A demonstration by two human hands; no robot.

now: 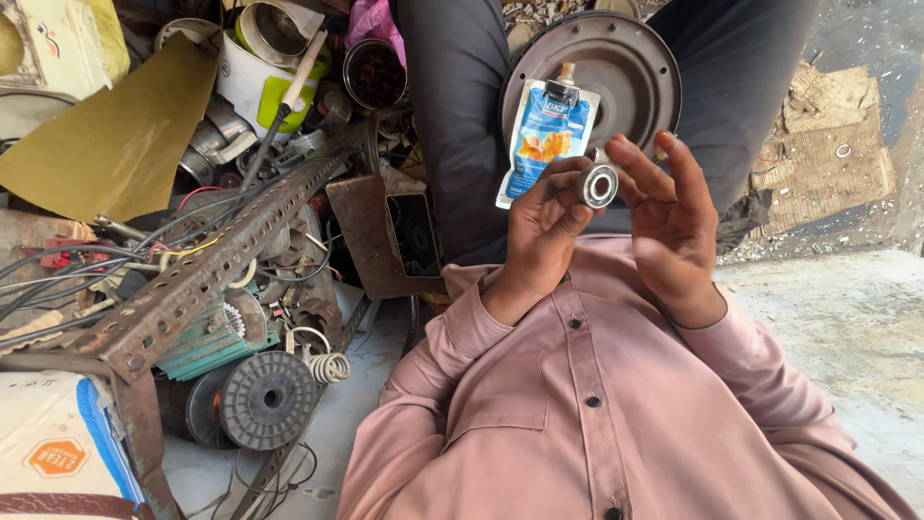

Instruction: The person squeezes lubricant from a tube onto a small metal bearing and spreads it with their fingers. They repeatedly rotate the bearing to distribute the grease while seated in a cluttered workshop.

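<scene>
pouch (pixel 546 140) lower corner behind left hand (pixel 541 231), round metal cover (pixel 616 67) partly hidden by pouch
</scene>
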